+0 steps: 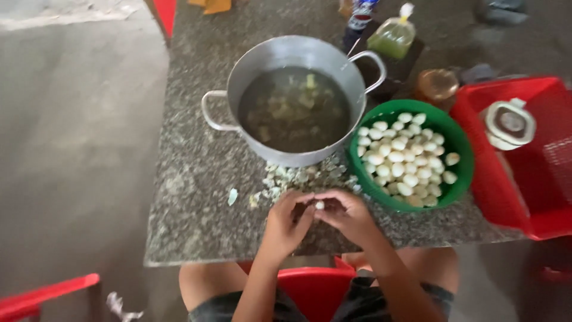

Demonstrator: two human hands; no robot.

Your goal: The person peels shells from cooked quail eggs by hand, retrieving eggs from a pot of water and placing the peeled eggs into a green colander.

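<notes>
Red plastic seat lies nearest the camera, between the person's knees, below the edge of the speckled granite surface. Left hand and right hand meet over the near edge of that surface, fingertips together. Both grips are closed around one small pale egg, pinched between the fingers of the two hands; only its white top shows. Whether shell remains on its hidden part: cannot tell.

Just beyond the hands: a loose heap of shell fragments spread on the surface, touching the base of the pot; one stray piece lies apart to the left.

Right of the heap: green bowl, filled with many peeled white eggs, its rim close to the right hand.

Behind the heap: metal pot with two handles, holding dark liquid with pale pieces in it; pot and bowl touch or nearly touch.

Far right: red basket containing a white lidded container.

Farthest back: a brown lidded jar, a bag of green liquid, a bottle
</notes>
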